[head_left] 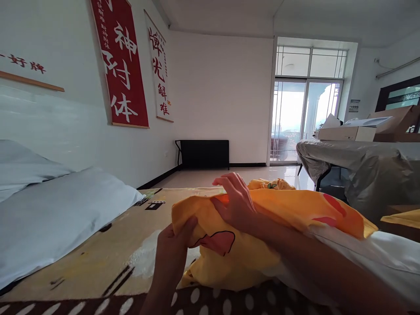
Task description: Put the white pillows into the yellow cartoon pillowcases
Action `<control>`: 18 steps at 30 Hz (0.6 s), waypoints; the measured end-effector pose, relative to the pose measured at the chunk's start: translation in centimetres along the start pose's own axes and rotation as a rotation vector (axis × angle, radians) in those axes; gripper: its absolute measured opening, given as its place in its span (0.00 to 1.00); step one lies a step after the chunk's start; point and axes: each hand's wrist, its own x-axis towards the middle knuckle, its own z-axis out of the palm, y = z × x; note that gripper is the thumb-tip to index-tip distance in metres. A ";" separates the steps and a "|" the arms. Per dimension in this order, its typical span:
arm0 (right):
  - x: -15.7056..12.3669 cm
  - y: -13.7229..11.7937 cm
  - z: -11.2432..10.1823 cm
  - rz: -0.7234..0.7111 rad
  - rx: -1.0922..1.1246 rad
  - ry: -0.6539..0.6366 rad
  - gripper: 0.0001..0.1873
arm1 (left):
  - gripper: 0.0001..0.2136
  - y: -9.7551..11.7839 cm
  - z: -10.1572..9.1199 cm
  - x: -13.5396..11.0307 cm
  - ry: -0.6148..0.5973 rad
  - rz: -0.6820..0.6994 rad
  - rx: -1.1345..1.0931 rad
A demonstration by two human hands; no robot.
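A yellow-orange pillowcase (pixel 278 205) with pink printed shapes lies across the bed in front of me. A white pillow (pixel 377 253) shows from beneath it on the right. My left hand (pixel 173 245) pinches the pillowcase's left end, the thumb pressed on top of the cloth. Over the top edge of that same end is my right hand (pixel 238 201), its fingers stretched out and raised, the thumb against the fabric. The right forearm crosses over the pillowcase and hides part of it.
White pillows (pixel 68 214) lie on the left of the patterned bedspread (pixel 98 258). Another bundle of yellow cloth (pixel 272 183) sits at the bed's far edge. At right stands a plastic-covered table (pixel 354 155) bearing boxes (pixel 344 132). A black folded panel (pixel 205 154) leans by the far wall.
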 end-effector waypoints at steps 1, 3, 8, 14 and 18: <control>-0.1 -0.3 -0.1 -0.125 -0.053 0.038 0.07 | 0.18 -0.1 0.1 -0.1 0.031 0.014 0.004; -0.3 -0.9 -0.5 -0.344 -0.137 0.023 0.06 | 0.17 -0.2 0.4 -0.3 0.105 0.065 0.023; 0.4 -1.8 -1.5 -0.385 -0.171 -0.195 0.07 | 0.17 -0.1 1.1 -0.8 0.281 0.131 0.051; 2.8 -1.7 -3.0 -0.056 0.089 -0.730 0.03 | 0.14 0.1 2.2 -1.8 0.313 0.300 0.039; 3.7 -1.3 -3.2 0.000 0.236 -0.753 0.02 | 0.12 -0.2 2.2 -2.1 0.319 0.382 0.064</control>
